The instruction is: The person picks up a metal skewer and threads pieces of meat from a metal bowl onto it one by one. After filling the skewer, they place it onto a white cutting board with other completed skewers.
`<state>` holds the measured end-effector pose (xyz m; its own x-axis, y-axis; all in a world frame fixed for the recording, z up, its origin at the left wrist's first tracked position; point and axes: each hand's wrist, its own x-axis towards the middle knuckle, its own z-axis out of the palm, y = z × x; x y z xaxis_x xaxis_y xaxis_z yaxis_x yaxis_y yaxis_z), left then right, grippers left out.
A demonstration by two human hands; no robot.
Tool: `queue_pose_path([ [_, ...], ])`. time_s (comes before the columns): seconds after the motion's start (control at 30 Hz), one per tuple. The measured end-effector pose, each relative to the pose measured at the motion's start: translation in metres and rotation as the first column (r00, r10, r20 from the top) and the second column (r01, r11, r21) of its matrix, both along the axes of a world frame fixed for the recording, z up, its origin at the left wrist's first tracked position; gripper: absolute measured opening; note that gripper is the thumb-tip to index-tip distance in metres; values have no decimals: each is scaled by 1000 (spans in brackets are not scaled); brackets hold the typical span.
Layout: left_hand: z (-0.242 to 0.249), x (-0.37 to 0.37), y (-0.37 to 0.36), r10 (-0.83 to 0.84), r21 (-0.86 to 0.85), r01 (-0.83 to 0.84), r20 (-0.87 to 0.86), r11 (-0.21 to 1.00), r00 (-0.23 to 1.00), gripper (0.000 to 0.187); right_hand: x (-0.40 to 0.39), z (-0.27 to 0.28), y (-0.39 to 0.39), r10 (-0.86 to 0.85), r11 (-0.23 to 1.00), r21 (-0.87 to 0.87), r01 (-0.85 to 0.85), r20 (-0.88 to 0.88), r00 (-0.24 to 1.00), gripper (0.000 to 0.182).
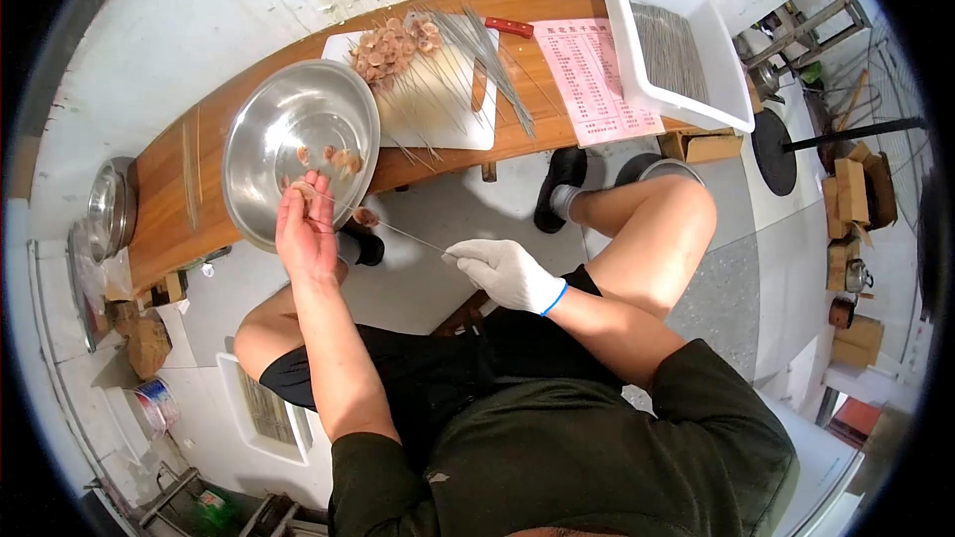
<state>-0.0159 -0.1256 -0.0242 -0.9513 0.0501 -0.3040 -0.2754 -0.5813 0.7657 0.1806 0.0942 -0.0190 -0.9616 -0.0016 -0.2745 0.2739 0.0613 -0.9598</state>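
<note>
My right hand, in a white knitted glove with a blue cuff edge, is closed on the lower end of a thin metal skewer. One pinkish-brown meat piece is threaded partway along it. My bare left hand is at the skewer's other end, over the near rim of a large steel bowl, its fingers pinching another meat piece. A few loose meat pieces lie inside the bowl.
Behind the bowl, a white cutting board carries a heap of skewered meat and bare skewers. A red-handled knife, pink printed sheet and white bin of skewers extend rightward along the wooden table.
</note>
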Motion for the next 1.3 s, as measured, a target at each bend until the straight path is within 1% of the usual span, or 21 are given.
queue_pose_path([
  [0.07,-1,-1,-1,20,-10,-20,-10,1000,1000,23,0,-1,0,4,999,32,-3,-30,1000,26],
  [0.17,0,-2,-2,55,-33,-54,32,998,998,25,0,1,2,27,995,97,-20,-72,997,26],
  [0.27,0,-2,-7,35,-15,-35,23,999,999,27,1,-5,2,35,990,139,-15,-144,989,25],
  [0.37,-1,-4,-10,31,-19,-31,35,999,999,27,2,-7,1,27,991,132,-8,-142,990,25],
  [0.47,2,-3,-9,67,-41,-65,48,997,997,28,2,-8,0,24,989,145,-2,-148,989,25],
  [0.67,2,-5,-12,65,-46,-63,33,997,997,29,2,-9,0,13,986,166,12,-151,988,25],
  [0.87,2,-6,-14,53,-29,-53,14,998,998,29,3,-13,-1,-2,990,138,24,-153,988,25],
  [1.17,3,-6,-12,80,-60,-79,11,995,997,24,5,-14,-2,-27,990,134,50,-165,986,24],
  [1.3,2,-6,-11,77,-54,-78,-10,996,997,21,5,-12,-3,-30,983,173,60,-169,985,23],
])
